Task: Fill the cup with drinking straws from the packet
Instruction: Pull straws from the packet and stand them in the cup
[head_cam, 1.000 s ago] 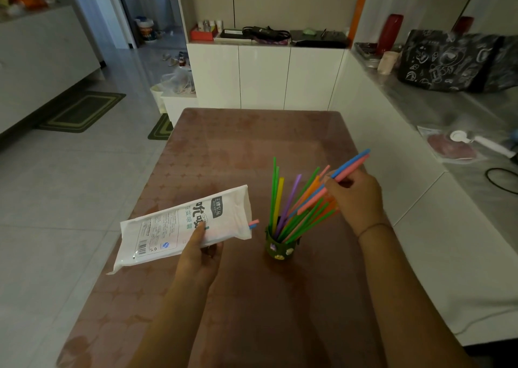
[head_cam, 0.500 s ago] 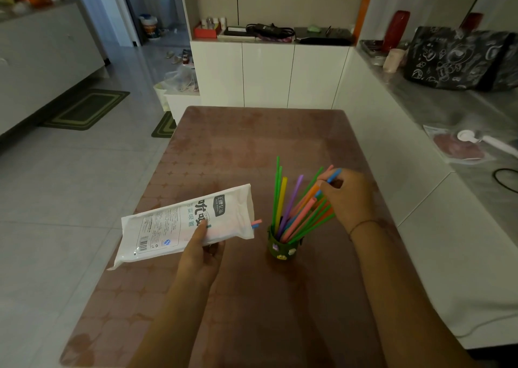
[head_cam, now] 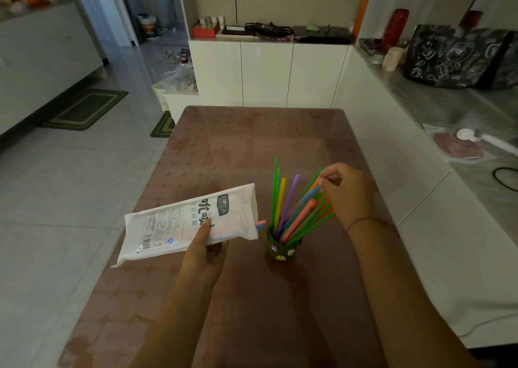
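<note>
One cup (head_cam: 281,248), dark green with small stickers on its wall, was seen standing upright on the brown table (head_cam: 252,149), toward the right edge and nearer the near edge than the far one. A fan of straws (head_cam: 291,208) was held in it; roughly a dozen could be made out, though an exact count could not be made where they overlapped. Several green ones were counted, along with one yellow, one purple, one blue, at least one pink and a few orange. The leftmost green straws stood nearly upright, while the rest leaned toward the right edge.

The right hand (head_cam: 346,192) was placed against the tops of the leaning straws, its fingertips (head_cam: 323,182) pinched closed at the blue and orange ends; whether a straw was truly gripped could not be told.

One white printed packet (head_cam: 187,224) was held just left of the cup, above the table, by the left hand (head_cam: 206,252), which was closed on its lower edge with the thumb pressed on the printed face. Two straw ends (head_cam: 260,224), one pink and one blue, were seen protruding from the packet's open end, just beside the cup.
</note>
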Demonstrator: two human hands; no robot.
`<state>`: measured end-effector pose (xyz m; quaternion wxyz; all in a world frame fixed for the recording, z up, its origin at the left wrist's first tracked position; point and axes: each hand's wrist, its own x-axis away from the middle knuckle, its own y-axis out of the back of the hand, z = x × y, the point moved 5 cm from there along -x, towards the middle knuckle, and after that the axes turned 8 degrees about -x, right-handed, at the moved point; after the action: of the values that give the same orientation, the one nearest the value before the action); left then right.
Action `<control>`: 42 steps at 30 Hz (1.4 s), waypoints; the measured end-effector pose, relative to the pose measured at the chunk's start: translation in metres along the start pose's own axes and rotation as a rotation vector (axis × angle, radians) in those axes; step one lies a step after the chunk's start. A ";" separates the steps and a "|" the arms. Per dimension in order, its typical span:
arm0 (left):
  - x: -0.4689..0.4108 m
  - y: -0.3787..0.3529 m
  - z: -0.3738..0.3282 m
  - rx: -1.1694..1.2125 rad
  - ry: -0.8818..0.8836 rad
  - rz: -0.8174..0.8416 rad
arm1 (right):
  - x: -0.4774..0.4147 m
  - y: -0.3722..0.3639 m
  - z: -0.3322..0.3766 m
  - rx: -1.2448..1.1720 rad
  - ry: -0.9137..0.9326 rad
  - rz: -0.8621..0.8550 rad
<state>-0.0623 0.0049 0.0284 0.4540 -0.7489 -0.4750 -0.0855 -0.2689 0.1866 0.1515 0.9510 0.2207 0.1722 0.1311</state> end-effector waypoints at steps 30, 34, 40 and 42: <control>0.020 -0.036 -0.022 -0.197 -0.193 0.177 | 0.074 -0.065 0.014 -0.514 -0.300 0.494; 0.021 -0.035 -0.024 -0.261 -0.225 0.174 | 0.071 -0.065 0.008 -0.586 -0.343 0.435; 0.013 -0.019 -0.036 -0.163 -0.211 0.114 | 0.053 -0.047 -0.003 -0.751 -0.402 0.221; 0.010 -0.015 -0.036 -0.125 -0.186 0.092 | 0.052 -0.048 -0.005 -0.835 -0.447 0.171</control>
<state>-0.0578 -0.0143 0.0635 0.3639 -0.8014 -0.4741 -0.0243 -0.2153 0.1639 0.1114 0.9578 -0.1440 -0.1229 0.2161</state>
